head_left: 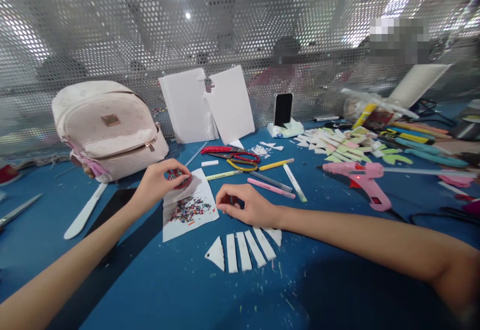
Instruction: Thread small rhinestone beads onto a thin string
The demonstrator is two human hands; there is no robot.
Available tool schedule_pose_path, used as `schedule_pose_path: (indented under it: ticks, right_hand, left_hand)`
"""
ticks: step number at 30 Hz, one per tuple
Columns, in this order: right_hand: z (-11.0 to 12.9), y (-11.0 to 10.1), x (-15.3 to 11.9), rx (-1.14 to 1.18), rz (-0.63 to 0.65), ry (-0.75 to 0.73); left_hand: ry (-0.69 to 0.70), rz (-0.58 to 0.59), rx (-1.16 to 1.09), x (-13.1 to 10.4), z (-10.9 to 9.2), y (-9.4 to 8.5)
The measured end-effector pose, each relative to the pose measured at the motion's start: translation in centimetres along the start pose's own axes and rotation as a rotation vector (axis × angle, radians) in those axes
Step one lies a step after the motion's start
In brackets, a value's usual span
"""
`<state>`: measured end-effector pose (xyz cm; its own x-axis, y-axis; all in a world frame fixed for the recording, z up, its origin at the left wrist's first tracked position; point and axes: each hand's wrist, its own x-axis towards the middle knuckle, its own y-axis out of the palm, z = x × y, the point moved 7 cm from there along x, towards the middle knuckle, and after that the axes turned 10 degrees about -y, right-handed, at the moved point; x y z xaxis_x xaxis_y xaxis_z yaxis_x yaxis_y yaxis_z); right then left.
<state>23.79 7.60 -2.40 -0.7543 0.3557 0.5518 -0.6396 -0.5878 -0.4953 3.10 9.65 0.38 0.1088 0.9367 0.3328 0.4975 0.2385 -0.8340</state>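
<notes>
My left hand pinches a small round red-rimmed piece covered in glitter above a white paper sheet. A pile of multicoloured glitter bits lies on that sheet. My right hand is at the sheet's right edge, its thumb and index finger brought together; whatever is between them, if anything, is too small to make out. Just below it, white strips and a pointed white piece form a fish-like row on the blue table. A white piece at the row's right end is partly covered by my right wrist.
Behind the hands lie red-handled scissors, several markers and a phone. A pink glue gun and a heap of cut strips are right. A backpack and white knife are left.
</notes>
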Motion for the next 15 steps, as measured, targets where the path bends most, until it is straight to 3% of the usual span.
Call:
schedule_pose_path:
  ticks: [6,9,15]
  right_hand:
    - [0.3,-0.4,-0.1,0.023,-0.048,0.007]
    - [0.5,-0.7,-0.2,0.025,-0.099,-0.025]
    - [0.5,-1.0,-0.5,0.019,-0.159,-0.066]
  left_hand:
    - [-0.284,0.037,-0.601,-4.0,-2.5,3.5]
    - [-0.360,0.071,-0.717,-5.9,-3.7,4.7]
    - [-0.387,0.076,-0.787,-7.2,-4.6,5.1]
